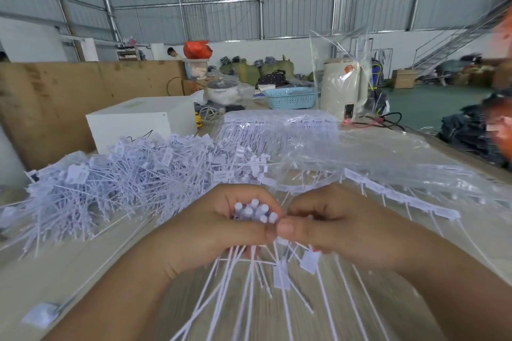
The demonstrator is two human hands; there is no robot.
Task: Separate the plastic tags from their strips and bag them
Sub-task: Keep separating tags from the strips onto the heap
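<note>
My left hand (219, 227) grips a bundle of white plastic tags (253, 212); their round heads stick up between my fingers and their thin tails fan down toward me. My right hand (327, 223) pinches tags at the bundle's right side, thumb against my left thumb. Flat label ends (309, 261) hang just below my right hand. A big heap of loose white tags (133, 174) lies on the table to the left. A strip of joined tags (410, 196) runs along the right under clear plastic.
Clear plastic bags (374, 155) lie across the table's right half, with a bagged stack of tags (277, 124) behind. A white box (138, 122), a blue basket (291, 97) and a cream kettle (343, 86) stand further back. One stray tag (41, 313) lies front left.
</note>
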